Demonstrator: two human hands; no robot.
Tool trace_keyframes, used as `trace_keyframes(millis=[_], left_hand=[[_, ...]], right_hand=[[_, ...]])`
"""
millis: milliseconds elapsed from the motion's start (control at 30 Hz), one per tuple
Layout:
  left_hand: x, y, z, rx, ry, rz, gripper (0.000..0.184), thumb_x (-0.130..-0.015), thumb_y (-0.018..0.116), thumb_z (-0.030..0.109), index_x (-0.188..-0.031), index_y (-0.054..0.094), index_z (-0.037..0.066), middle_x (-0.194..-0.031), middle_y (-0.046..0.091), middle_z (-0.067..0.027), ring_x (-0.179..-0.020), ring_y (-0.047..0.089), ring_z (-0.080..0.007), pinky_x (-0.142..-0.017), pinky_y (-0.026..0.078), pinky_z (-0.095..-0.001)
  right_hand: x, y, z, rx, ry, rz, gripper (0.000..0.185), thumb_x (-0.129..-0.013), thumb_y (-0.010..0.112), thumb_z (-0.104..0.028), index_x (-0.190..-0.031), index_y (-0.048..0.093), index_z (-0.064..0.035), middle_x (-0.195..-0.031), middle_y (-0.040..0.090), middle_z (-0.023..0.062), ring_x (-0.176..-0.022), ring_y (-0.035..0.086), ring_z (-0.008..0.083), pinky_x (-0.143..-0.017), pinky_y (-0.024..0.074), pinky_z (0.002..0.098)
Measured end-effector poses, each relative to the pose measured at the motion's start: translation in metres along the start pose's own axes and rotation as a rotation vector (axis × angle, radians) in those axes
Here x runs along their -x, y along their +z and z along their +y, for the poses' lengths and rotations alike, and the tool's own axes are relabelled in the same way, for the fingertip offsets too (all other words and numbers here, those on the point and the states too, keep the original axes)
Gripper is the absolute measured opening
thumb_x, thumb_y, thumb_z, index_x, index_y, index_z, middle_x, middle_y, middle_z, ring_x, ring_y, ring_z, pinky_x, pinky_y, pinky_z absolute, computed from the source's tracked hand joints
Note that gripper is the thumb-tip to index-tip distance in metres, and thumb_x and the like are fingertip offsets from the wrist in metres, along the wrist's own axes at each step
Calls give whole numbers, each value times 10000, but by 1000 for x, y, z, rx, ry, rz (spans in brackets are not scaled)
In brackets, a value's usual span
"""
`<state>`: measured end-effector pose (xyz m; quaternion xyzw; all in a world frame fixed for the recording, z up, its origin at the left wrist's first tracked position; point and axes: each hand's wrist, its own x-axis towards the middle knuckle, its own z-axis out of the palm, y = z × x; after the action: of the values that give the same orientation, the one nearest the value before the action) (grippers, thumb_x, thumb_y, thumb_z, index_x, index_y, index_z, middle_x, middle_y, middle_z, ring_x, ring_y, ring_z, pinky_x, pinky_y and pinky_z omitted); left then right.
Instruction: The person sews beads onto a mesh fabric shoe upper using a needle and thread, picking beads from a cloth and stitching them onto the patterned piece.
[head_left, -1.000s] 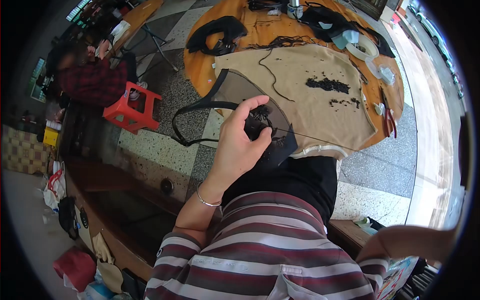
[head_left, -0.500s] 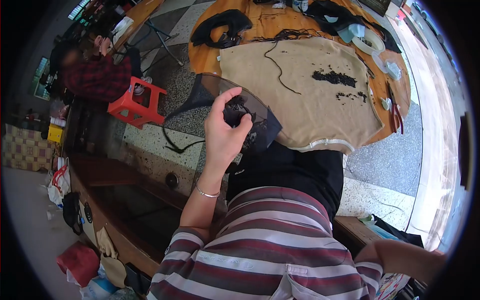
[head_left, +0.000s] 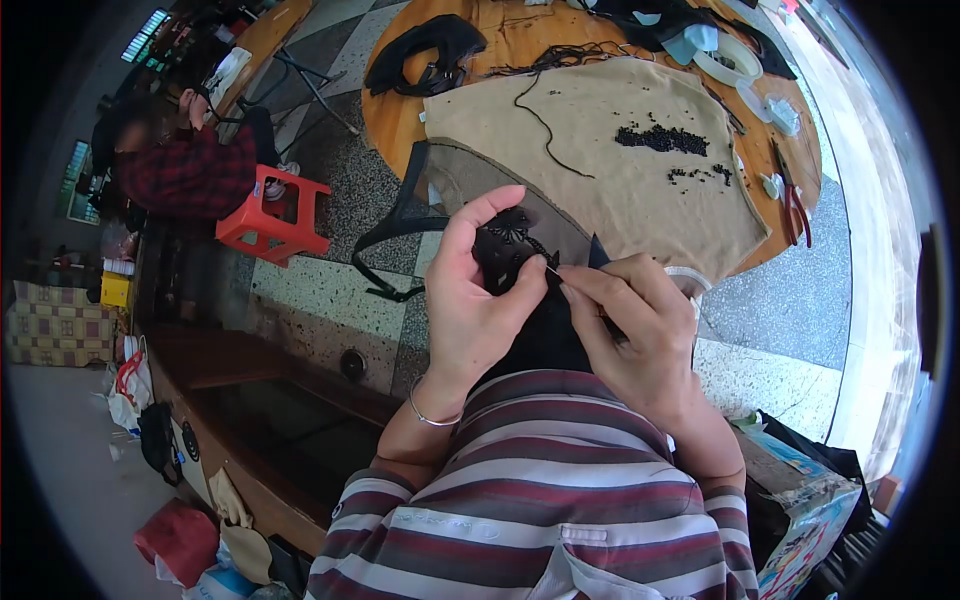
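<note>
My left hand (head_left: 470, 315) is closed on a piece of sheer black fabric (head_left: 500, 180) with dark beaded trim (head_left: 515, 235) on it, thumb pressing the near side. Close beside the thumb, my right hand (head_left: 640, 325) pinches a thin, light, needle-like thing (head_left: 553, 270) between thumb and forefinger; its tip meets the fabric near the left thumb. The other fingers of the right hand are curled, and what lies inside them is hidden. A black strap (head_left: 375, 260) of the fabric hangs off to the left. Beyond both hands, small black beads (head_left: 662, 140) lie heaped on a beige cloth (head_left: 600, 200).
The beige cloth covers part of a round wooden table (head_left: 400, 125). Red-handled pliers (head_left: 795, 215), a tape roll (head_left: 728, 62) and a black garment piece (head_left: 425, 52) lie there. At left a person in a plaid shirt (head_left: 190, 170) sits on a red stool (head_left: 275, 220).
My right hand has come up from the lower right to meet the left at the fabric. The left hand has shifted slightly right and down with the fabric.
</note>
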<state>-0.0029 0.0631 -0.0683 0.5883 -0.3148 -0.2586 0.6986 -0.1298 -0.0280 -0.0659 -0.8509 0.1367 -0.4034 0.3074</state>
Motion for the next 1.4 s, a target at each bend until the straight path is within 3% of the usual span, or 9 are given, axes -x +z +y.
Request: trace_keyframes(millis=[100, 300, 400, 1000, 1133, 1200, 1233, 1300, 1400], left_hand=[[2, 3, 0, -17, 57, 23, 494, -776, 609, -87, -1240, 464, -3, -902, 562, 4, -765, 536, -27, -677, 459, -168], [5, 6, -1, -23, 83, 37, 499, -784, 622, -71, -1252, 459, -3, -923, 568, -8, -782, 538, -30, -690, 463, -175], [7, 5, -1, -48, 75, 22, 532, -773, 582, -141, -1268, 428, -24, -1044, 566, -61, -898, 570, -83, -789, 476, -209], [10, 10, -15, -375, 318, 54, 484, -803, 570, -138, -1257, 435, -41, -1032, 575, -69, -902, 577, -94, -794, 481, -220], [14, 10, -15, -489, 391, 16, 481, -797, 589, -123, -1249, 448, -42, -1072, 564, -85, -927, 574, -98, -801, 479, -220], [14, 8, -13, -553, 438, -26, 483, -791, 601, -115, -1245, 454, -43, -1095, 557, -91, -948, 569, -100, -810, 477, -222], [14, 8, -17, -531, 431, -37, 490, -788, 603, -114, -1248, 449, -41, -1102, 553, -91, -949, 567, -100, -809, 477, -222], [8, 9, -25, -485, 426, -50, 505, -782, 608, -113, -1252, 441, -37, -1115, 544, -89, -951, 563, -100, -806, 477, -222], [-4, 14, -16, -35, 234, 64, 461, -786, 626, -59, -1222, 483, -17, -1019, 590, -72, -848, 595, -112, -750, 491, -239]], right_hand=[[1, 5, 2, 21, -12, 30, 221, -694, 706, 16, -901, 669, -54, -737, 534, 56, -606, 546, 214, -534, 447, 315], [1, 7, 3, 15, -21, 61, 214, -694, 706, 17, -894, 667, -47, -728, 529, 56, -584, 544, 209, -519, 449, 311], [1, 7, 2, 14, -16, 70, 212, -693, 706, 19, -892, 665, -40, -727, 529, 58, -588, 546, 211, -528, 455, 309], [0, 9, 1, 33, 8, 66, 212, -697, 668, 36, -899, 653, -25, -727, 521, 74, -611, 556, 248, -549, 475, 329], [-2, 7, 4, -133, 204, 22, 171, -746, 683, 5, -902, 614, -15, -788, 575, 83, -619, 594, 210, -550, 488, 308], [-3, 8, 10, -381, 441, 17, 197, -768, 692, -15, -932, 585, -11, -836, 607, 89, -614, 612, 186, -549, 493, 289], [-3, 6, 13, -538, 516, -5, 321, -761, 736, -84, -1005, 540, -11, -894, 635, 99, -594, 616, 149, -536, 495, 261], [0, -6, -2, -354, 444, -92, 393, -742, 763, -145, -1027, 525, -16, -941, 633, 101, -562, 600, 143, -519, 488, 253], [10, -48, -33, -105, 245, -334, 643, -706, 784, -341, -1176, 498, -8, -1129, 592, 99, -522, 567, 110, -464, 451, 229]])
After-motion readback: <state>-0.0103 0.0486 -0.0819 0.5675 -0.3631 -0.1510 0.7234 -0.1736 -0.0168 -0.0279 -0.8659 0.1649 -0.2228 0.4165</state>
